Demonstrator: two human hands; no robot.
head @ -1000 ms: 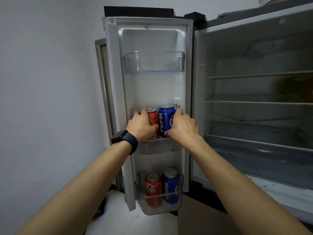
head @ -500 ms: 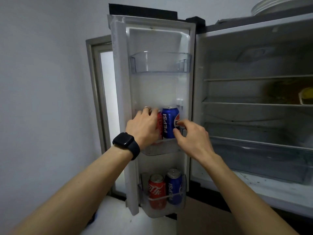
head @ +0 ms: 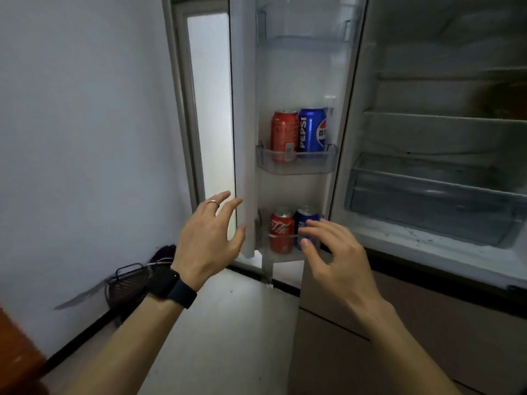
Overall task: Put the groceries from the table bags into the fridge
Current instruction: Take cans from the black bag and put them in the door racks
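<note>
The red can and the Pepsi can stand upright, touching side by side, in the middle door shelf of the open fridge door. Both hands hang below them and well apart from them. The left hand is released, fingers spread and holding nothing, in front of the door's lower edge. The right hand is also released, fingers loosely spread and holding nothing. It sits in front of the bottom door shelf, where it partly covers a lower blue can; whether it touches that can is unclear. A lower red can stands just beside the blue one.

A watch is on the left wrist and a ring on one left finger. To the right the fridge body is open, showing its shelves and a clear drawer. A top door shelf sits above the cans. Left of the door is a pale framed panel, and a black basket lies on the floor by the wall.

Half a second ago both hands were up at the middle shelf, the left wrapped over the red can and the right at the Pepsi can. Since then they have let go and dropped back, and the two cans stand free.
</note>
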